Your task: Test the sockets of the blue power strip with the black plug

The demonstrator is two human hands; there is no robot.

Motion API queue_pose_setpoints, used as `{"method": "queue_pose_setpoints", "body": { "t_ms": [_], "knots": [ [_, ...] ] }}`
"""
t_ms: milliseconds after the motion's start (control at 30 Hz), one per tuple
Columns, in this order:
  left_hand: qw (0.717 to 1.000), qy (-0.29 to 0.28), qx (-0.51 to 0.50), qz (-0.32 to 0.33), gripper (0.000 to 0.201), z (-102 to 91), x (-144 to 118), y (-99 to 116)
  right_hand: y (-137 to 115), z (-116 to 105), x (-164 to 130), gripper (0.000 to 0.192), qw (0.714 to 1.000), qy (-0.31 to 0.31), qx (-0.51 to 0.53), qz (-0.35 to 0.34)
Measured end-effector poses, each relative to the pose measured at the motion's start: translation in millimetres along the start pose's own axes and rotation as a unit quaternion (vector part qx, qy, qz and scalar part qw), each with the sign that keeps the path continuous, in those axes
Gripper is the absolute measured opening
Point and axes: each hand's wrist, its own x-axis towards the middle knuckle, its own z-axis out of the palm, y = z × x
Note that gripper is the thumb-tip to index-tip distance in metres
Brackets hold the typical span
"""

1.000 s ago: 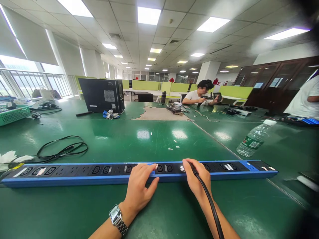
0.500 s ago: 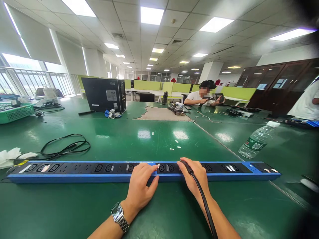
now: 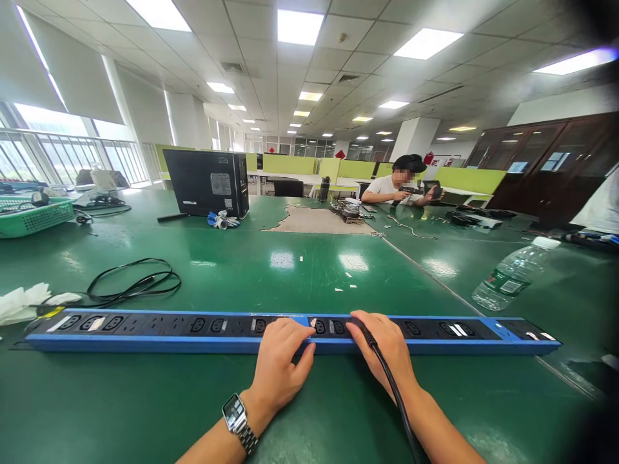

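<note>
A long blue and black power strip (image 3: pixel 184 343) lies across the green table with its row of sockets facing up. My left hand (image 3: pixel 281 361), with a watch (image 3: pixel 235 414) on the wrist, holds the strip near its middle, fingers over the top and thumb at the front side. By the left fingertips is a small pale label (image 3: pixel 313 322). My right hand (image 3: pixel 382 345) is closed round the plug end of a black power cord (image 3: pixel 394 380) at the strip, right of centre. The hand hides the plug's tip, so I cannot tell whether it sits in a socket.
A plastic water bottle (image 3: pixel 515 274) leans at the right. Behind the strip's left part lies a coiled black cable (image 3: pixel 130 290), with crumpled tissue (image 3: pixel 22 303) beside it. Further back are a computer case (image 3: pixel 206 183), a green basket (image 3: pixel 36 219) and a seated person (image 3: pixel 396 187).
The whole view has shifted slightly, so things appear a little further right. Both hands keep nearly the same places and grips on the strip and the plug.
</note>
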Motion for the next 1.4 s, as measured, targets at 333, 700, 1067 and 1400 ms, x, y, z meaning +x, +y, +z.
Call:
{"method": "queue_pose_setpoints", "body": {
  "t_ms": [333, 700, 1067, 1400],
  "knots": [
    [1.000, 0.014, 0.004, -0.019, 0.014, -2.9, -2, -3, 0, 0, -6, 0.036, 0.999, 0.014, -0.040, -0.007],
    [1.000, 0.010, 0.013, -0.018, 0.014, -1.7, -2, -3, 8, 4, -18, 0.035, 0.996, 0.065, -0.039, 0.045],
    [1.000, 0.006, 0.013, -0.015, 0.015, 0.1, -2, -4, 1, -9, -11, 0.033, 0.996, 0.056, 0.017, -0.069],
    [1.000, 0.008, 0.014, -0.019, 0.015, -1.8, -3, -2, 2, -10, -17, 0.039, 0.991, 0.053, -0.003, -0.120]
  ]
}}
